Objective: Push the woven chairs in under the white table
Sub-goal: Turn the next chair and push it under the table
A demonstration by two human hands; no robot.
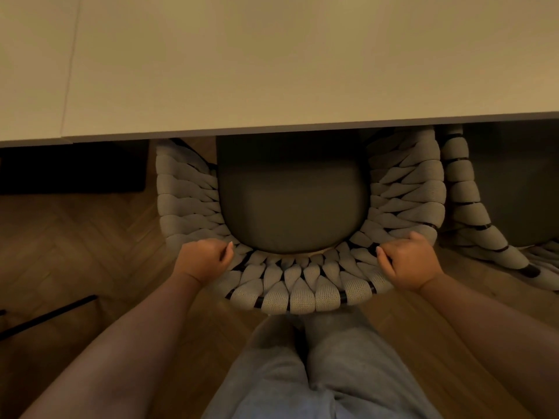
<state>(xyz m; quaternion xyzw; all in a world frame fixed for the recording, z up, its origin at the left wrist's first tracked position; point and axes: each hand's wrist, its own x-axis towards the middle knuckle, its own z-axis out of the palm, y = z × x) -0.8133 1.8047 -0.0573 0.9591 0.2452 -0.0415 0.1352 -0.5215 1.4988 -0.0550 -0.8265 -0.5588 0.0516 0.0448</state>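
A woven chair [298,290] with a curved beige rope back and a grey seat cushion [292,207] stands right in front of me. The front of its seat is hidden under the edge of the white table [272,65]. My left hand [204,260] grips the left part of the back rim, fingers curled over the weave. My right hand [410,261] grips the right part of the rim the same way. A second woven chair [472,207] stands to the right, partly under the table.
The table top fills the upper half of the view. Below lies a wooden herringbone floor [75,243]. A dark block [72,164] sits under the table at the left, and a thin black bar [48,316] crosses the floor at lower left. My legs in grey trousers [302,373] stand behind the chair.
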